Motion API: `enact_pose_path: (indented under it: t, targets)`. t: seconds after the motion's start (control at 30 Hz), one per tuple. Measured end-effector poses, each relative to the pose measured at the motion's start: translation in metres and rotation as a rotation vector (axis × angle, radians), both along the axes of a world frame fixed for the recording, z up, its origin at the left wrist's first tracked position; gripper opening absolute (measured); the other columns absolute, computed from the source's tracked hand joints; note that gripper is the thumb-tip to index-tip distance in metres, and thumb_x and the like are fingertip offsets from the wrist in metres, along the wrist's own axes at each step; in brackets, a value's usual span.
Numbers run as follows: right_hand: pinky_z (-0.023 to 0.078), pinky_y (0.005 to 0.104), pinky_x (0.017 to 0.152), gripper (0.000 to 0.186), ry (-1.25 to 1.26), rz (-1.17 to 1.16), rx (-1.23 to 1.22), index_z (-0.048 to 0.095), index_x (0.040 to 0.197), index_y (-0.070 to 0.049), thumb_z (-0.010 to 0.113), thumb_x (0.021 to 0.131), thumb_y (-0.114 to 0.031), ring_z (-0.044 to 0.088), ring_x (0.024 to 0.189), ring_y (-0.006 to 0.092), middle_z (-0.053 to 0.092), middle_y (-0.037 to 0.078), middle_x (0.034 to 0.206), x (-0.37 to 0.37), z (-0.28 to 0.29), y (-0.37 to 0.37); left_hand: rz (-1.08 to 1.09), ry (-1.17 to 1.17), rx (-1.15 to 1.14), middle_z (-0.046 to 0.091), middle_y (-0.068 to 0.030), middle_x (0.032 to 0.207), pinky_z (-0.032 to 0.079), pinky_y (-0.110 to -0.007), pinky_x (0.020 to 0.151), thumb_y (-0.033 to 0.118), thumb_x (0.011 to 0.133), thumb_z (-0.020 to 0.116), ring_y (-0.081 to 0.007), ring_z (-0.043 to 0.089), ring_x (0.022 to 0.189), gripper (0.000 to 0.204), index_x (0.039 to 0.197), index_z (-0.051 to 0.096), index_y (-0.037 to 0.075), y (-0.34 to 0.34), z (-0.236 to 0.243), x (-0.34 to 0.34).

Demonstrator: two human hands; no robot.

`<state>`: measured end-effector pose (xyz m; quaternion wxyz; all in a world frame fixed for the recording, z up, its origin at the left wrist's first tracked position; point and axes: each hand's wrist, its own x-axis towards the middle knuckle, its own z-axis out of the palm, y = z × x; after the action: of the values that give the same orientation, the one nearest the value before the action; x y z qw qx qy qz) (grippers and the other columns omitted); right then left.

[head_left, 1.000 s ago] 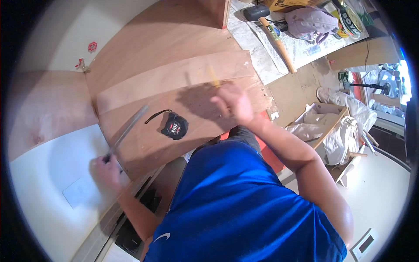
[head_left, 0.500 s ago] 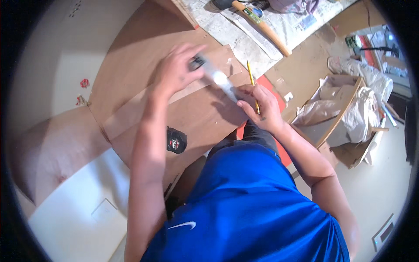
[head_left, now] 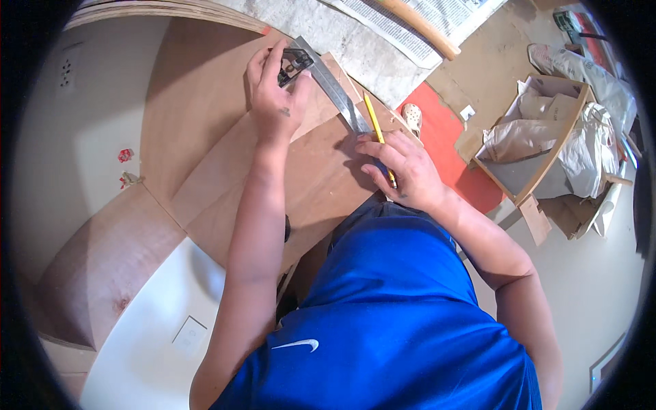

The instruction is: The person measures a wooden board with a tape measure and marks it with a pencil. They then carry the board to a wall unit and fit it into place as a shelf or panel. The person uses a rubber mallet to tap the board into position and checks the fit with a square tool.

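A combination square (head_left: 336, 94) with a dark head and a steel rule lies slantwise over a light strip of wood (head_left: 314, 113) on a larger brown wooden board (head_left: 307, 179). My left hand (head_left: 275, 102) grips the square's head, thumb on one side and fingers on the other. Near the rule's other end, my right hand (head_left: 413, 174) holds a yellow pencil (head_left: 375, 123), its tip pointing away from me. The right fingertips are close to the rule's end; whether they touch it I cannot tell. A black tape measure (head_left: 287, 228) is mostly hidden behind my left forearm.
Newspaper and a wooden rod (head_left: 424, 27) lie beyond the board. A pale clog (head_left: 411, 117) shows by an orange-red surface (head_left: 451, 147). At right stands a wooden box (head_left: 555, 147) holding plastic bags. A white basin-like surface (head_left: 154, 314) is at lower left.
The square, blurred by motion before, is now sharp and rests over the wood strip. My hands have shifted slightly with it. The tape measure has become mostly covered by my left forearm.
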<state>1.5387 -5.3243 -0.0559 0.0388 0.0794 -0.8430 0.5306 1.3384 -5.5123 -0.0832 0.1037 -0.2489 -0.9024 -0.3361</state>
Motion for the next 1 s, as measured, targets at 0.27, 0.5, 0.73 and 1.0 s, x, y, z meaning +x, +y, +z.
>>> enact_pose_path:
  t: [0.27, 0.5, 0.73, 1.0]
  targets:
    - [0.053, 0.0433, 0.088, 0.037, 0.038, -0.016, -0.063, 0.066, 0.118, -0.007, 0.076, 0.083, -0.007, 0.066, 0.1, 0.0338, 0.068, 0.012, 0.113, -0.005, 0.0, 0.007, 0.196, -0.065, -0.036, 0.067, -0.0139, 0.1, 0.05, -0.044, 0.088, 0.044, 0.083, 0.083, -0.0331, 0.063, 0.097, 0.059, 0.128, 0.068, 0.008, 0.018, -0.006, 0.0]
    - [0.052, 0.0434, 0.088, 0.036, 0.038, 0.033, -0.09, 0.066, 0.118, -0.007, 0.077, 0.084, -0.009, 0.064, 0.101, 0.0334, 0.067, 0.013, 0.113, -0.005, -0.001, 0.006, 0.276, 0.124, -0.088, 0.068, -0.0088, 0.092, 0.047, -0.045, 0.089, 0.046, 0.079, 0.085, -0.033, 0.061, 0.094, 0.055, 0.111, 0.066, 0.006, 0.023, -0.006, 0.0]
    - [0.05, 0.0437, 0.089, 0.035, 0.091, -0.026, -0.063, 0.065, 0.123, -0.007, 0.073, 0.09, -0.014, 0.061, 0.1, 0.0352, 0.066, 0.014, 0.113, 0.001, -0.016, 0.01, 0.083, 0.027, -0.08, 0.068, -0.0047, 0.09, 0.048, -0.042, 0.083, 0.042, 0.08, 0.085, -0.029, 0.062, 0.089, 0.042, 0.1, 0.069, 0.009, 0.017, -0.009, -0.004]
    - [0.051, 0.0446, 0.088, 0.051, 0.017, -0.092, -0.06, 0.056, 0.142, -0.003, 0.068, 0.096, -0.023, 0.06, 0.101, 0.0372, 0.063, 0.019, 0.123, -0.001, -0.01, 0.011, 0.069, 0.042, -0.107, 0.07, -0.0072, 0.093, 0.05, -0.041, 0.085, 0.039, 0.082, 0.085, -0.0294, 0.063, 0.092, 0.04, 0.103, 0.071, 0.008, 0.019, -0.005, -0.002]
